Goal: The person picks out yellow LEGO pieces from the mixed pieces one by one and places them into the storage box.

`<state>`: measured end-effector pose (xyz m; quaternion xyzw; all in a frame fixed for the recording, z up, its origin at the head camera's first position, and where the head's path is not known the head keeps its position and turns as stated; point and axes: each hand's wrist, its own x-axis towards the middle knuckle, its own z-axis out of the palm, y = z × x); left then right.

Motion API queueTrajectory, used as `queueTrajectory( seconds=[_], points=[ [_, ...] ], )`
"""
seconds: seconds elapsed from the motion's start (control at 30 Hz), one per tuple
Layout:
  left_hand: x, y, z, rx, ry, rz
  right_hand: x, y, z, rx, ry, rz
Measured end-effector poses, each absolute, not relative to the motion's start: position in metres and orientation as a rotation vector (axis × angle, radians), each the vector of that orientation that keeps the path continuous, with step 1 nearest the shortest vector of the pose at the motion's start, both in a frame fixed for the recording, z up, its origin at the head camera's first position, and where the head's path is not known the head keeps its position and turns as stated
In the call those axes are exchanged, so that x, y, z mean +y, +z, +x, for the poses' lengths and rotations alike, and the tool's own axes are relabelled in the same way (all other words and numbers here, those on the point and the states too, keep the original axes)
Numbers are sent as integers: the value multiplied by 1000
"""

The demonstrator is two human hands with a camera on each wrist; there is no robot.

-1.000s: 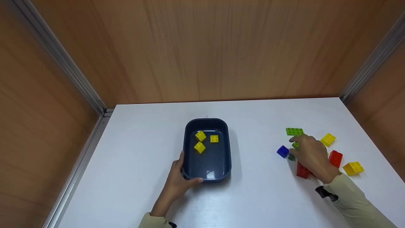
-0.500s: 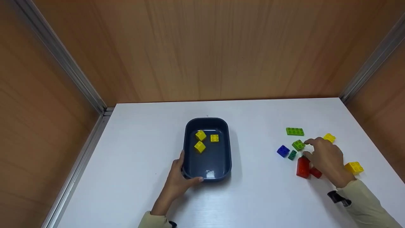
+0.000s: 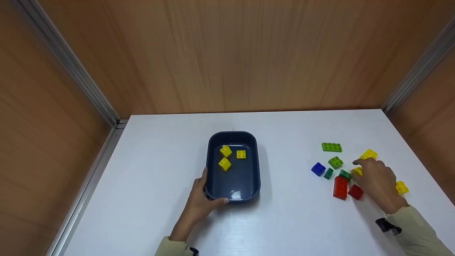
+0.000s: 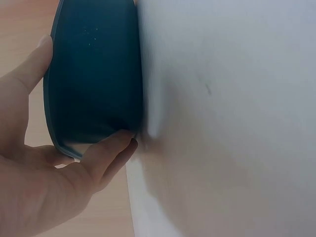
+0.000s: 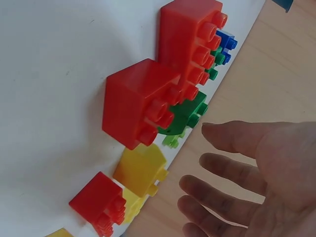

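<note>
The left hand (image 3: 197,204) grips the blue tray (image 3: 240,181) at its near left corner; the right hand (image 3: 376,179) has fingers spread beside a yellow brick (image 3: 357,171). Three yellow cubes (image 3: 224,164) sit in the tray, near the tabletop's (image 3: 291,217) far edge. Red bricks (image 3: 340,187), green bricks (image 3: 335,162) and a blue brick (image 3: 318,169) lie toward its right edge.

Bright, seemingly overhead light falls fairly evenly on my white table (image 3: 291,220), leaving a pale sheen, a small glare inside my blue tray (image 3: 233,177) and a faint shadow to its right. Around my left hand (image 4: 47,185), the left wrist view is hazy, its shadow blurred; my right wrist view looks clearer.
</note>
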<state>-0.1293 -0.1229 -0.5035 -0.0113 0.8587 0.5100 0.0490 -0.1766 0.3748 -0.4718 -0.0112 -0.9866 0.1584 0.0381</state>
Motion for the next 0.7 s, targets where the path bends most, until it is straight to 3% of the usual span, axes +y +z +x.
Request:
queueTrajectory(
  seconds=[0.7],
  points=[
    [-123,-504,-129,2595,1555,-57,394,-487,-178,-3052,350,-42]
  ],
)
